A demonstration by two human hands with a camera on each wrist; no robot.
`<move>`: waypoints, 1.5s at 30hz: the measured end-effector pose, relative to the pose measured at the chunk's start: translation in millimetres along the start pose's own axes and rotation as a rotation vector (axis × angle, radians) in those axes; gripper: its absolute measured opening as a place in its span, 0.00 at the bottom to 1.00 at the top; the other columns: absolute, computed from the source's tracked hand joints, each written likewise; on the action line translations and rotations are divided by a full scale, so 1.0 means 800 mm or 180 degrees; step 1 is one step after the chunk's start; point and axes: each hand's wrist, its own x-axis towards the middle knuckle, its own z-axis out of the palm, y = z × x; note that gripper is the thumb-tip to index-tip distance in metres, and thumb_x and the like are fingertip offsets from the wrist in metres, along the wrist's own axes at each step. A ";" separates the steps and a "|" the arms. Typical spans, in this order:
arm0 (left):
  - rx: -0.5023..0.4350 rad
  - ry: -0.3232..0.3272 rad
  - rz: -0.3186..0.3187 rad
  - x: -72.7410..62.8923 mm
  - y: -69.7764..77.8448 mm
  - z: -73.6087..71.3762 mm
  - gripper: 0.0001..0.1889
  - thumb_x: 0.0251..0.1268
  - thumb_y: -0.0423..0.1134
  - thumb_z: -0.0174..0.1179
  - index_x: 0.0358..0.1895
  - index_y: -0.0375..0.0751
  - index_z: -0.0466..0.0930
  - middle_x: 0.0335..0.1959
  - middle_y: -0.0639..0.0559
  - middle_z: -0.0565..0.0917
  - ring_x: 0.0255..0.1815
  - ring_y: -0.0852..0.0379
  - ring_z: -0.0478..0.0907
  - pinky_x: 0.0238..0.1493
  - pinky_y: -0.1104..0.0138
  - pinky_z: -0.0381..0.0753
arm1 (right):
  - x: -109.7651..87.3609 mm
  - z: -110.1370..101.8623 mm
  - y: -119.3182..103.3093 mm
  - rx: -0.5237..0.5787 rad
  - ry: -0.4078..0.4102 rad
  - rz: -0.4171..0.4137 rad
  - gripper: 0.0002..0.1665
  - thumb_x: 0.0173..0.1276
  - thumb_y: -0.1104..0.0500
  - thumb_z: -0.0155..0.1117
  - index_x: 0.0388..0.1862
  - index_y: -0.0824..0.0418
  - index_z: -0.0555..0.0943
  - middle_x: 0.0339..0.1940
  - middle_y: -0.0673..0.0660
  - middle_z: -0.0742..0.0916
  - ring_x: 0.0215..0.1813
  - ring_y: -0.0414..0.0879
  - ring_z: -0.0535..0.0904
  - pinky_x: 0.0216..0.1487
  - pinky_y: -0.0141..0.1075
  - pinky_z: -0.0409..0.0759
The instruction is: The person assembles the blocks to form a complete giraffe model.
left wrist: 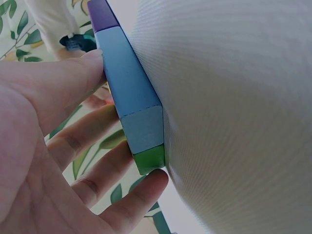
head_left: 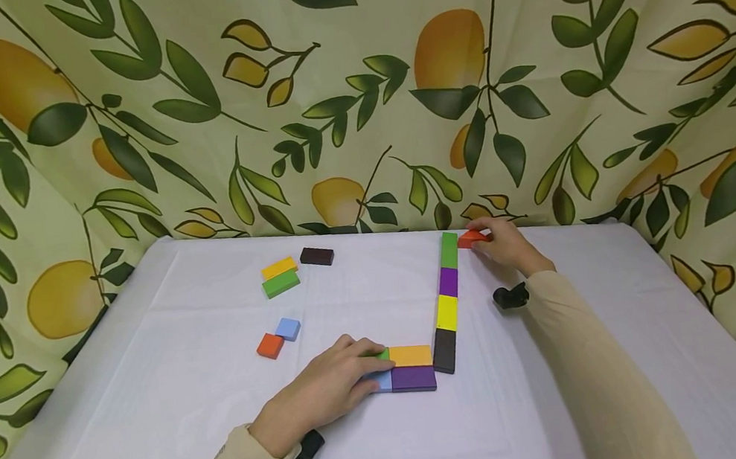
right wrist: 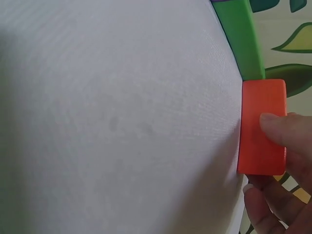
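My left hand grips the left end of a two-row set of blocks. Its thumb lies along a light blue block, and its fingers reach round to a green block. An orange block and a dark purple block continue these rows rightward. Beside them a line of green, purple, yellow and black blocks runs toward the back. At its far end my right hand pinches a red block, whose edge is right at the green block.
Toward the back left lie a yellow block, a green block and a dark brown block. Nearer sit small light blue and red blocks. A leaf-patterned curtain hangs behind the white-covered table.
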 end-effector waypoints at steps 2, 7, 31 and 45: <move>0.0002 0.0000 0.0002 0.000 0.000 0.000 0.17 0.68 0.41 0.63 0.59 0.52 0.83 0.60 0.55 0.80 0.52 0.58 0.72 0.51 0.67 0.77 | -0.002 -0.001 -0.002 -0.0009 0.0014 -0.0001 0.26 0.74 0.63 0.59 0.69 0.64 0.70 0.67 0.68 0.75 0.61 0.63 0.72 0.66 0.54 0.73; -0.0002 -0.0013 0.0002 0.000 0.002 -0.001 0.17 0.68 0.41 0.63 0.59 0.52 0.83 0.61 0.55 0.80 0.52 0.58 0.72 0.51 0.66 0.77 | -0.010 -0.005 -0.007 -0.0087 0.0102 -0.0149 0.27 0.73 0.62 0.60 0.69 0.65 0.71 0.68 0.68 0.74 0.65 0.64 0.68 0.68 0.58 0.69; 0.0047 0.0011 0.0019 -0.001 0.001 0.000 0.16 0.68 0.41 0.63 0.58 0.52 0.83 0.60 0.55 0.80 0.53 0.57 0.72 0.53 0.65 0.78 | -0.063 0.003 -0.036 -0.0161 0.0294 -0.0704 0.26 0.71 0.59 0.63 0.66 0.64 0.73 0.66 0.66 0.76 0.68 0.63 0.71 0.66 0.60 0.71; 0.0035 0.0014 0.0009 -0.001 0.001 -0.001 0.16 0.68 0.41 0.63 0.58 0.52 0.84 0.60 0.55 0.80 0.53 0.57 0.73 0.53 0.64 0.78 | -0.083 0.019 -0.054 -0.0291 0.0299 -0.1019 0.24 0.70 0.58 0.65 0.62 0.65 0.77 0.63 0.65 0.80 0.69 0.63 0.71 0.70 0.59 0.66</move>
